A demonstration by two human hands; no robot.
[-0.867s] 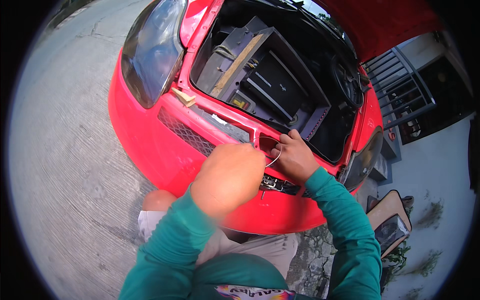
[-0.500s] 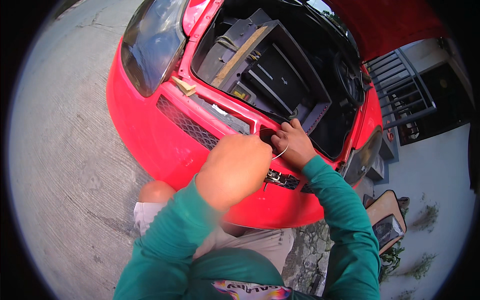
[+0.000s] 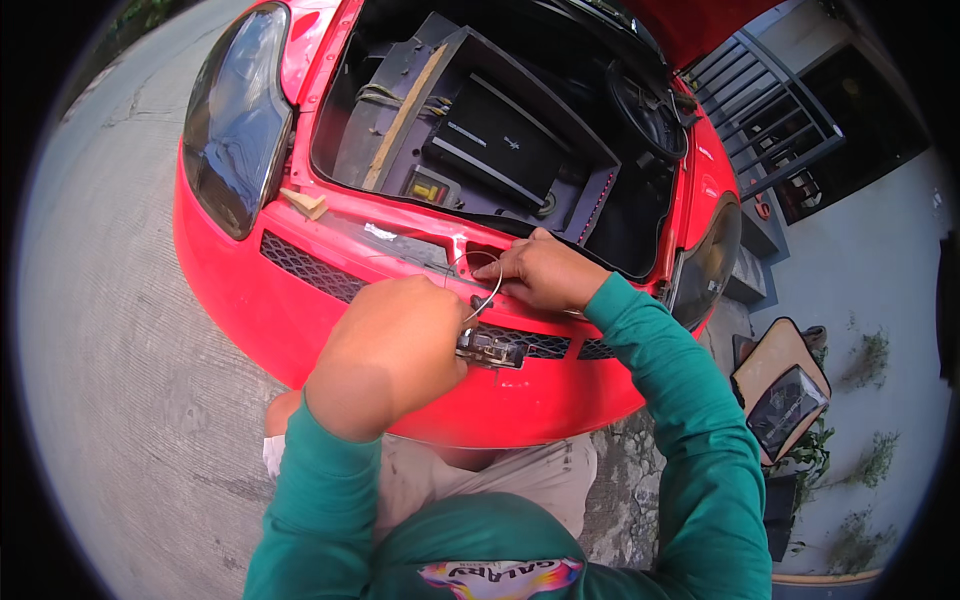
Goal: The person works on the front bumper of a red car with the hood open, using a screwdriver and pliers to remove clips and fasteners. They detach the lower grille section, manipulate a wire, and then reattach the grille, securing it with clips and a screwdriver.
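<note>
My left hand (image 3: 390,345) is closed in front of the bumper of a red car (image 3: 330,335), back of the hand toward me, its fingertips mostly hidden. A metal hood latch (image 3: 490,350) sticks out from its finger side, over the mesh grille. From there a thin wire cable (image 3: 489,304) loops up toward a small opening (image 3: 485,258) in the red front panel. My right hand (image 3: 550,272) rests at that opening with its fingers bent together and the cable passing at its fingertips; the exact grip is partly hidden.
Under the raised hood (image 3: 680,25), a dark box (image 3: 590,185) holds a black amplifier (image 3: 500,140). A tan wedge-shaped piece (image 3: 304,204) lies by the left headlight (image 3: 238,125). Rough concrete (image 3: 120,300) spreads to the left; a tan padded board (image 3: 800,350) leans by the wall at right.
The view has shifted, so the car sits further left and the engine bay shows more. My right hand's fingers reach further left at the opening, beside the cable; my left hand stays closed.
</note>
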